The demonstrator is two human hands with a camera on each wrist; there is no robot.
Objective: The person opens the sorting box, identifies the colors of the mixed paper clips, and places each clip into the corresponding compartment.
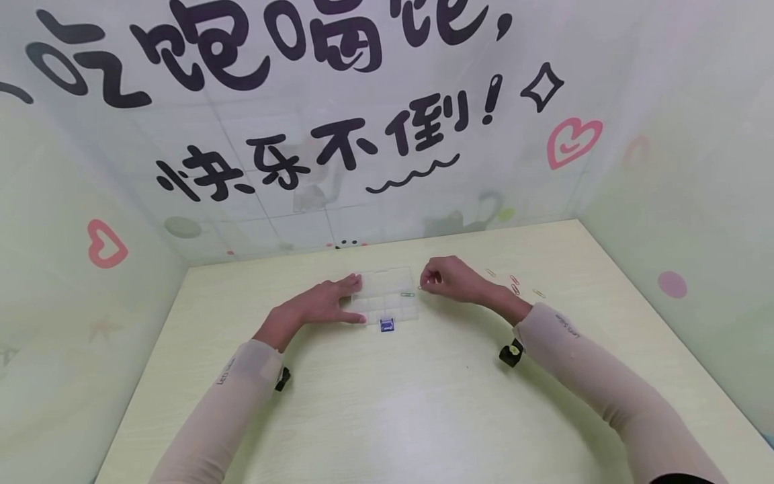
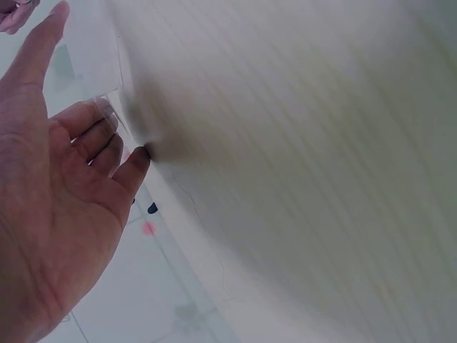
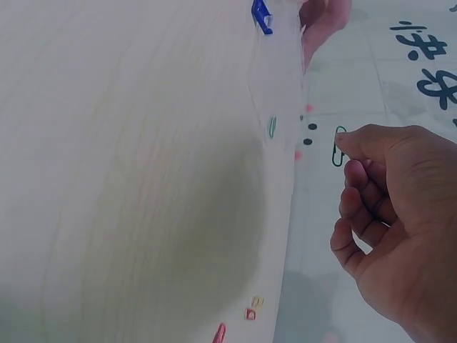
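Observation:
A clear plastic compartment box (image 1: 400, 312) lies on the table with its lid laid back. My left hand (image 1: 326, 301) rests at its left end, thumb along the near corner and fingers on the lid side; the left wrist view shows that hand (image 2: 64, 186) with thumb stretched out and fingers slightly bent. Just off the box's right side, my right hand (image 1: 450, 279) pinches a green paper clip (image 3: 338, 153) between thumb and forefinger. Another green paper clip (image 1: 408, 294) lies in the box, towards its right. A blue clip-like piece (image 1: 387, 325) sits at the box's front edge.
Several loose paper clips, among them a red one (image 1: 514, 279) and a yellow one (image 1: 538, 293), lie on the table (image 1: 375, 403) beyond my right forearm. A printed curtain (image 1: 290, 222) stands behind the table's far edge and along both sides.

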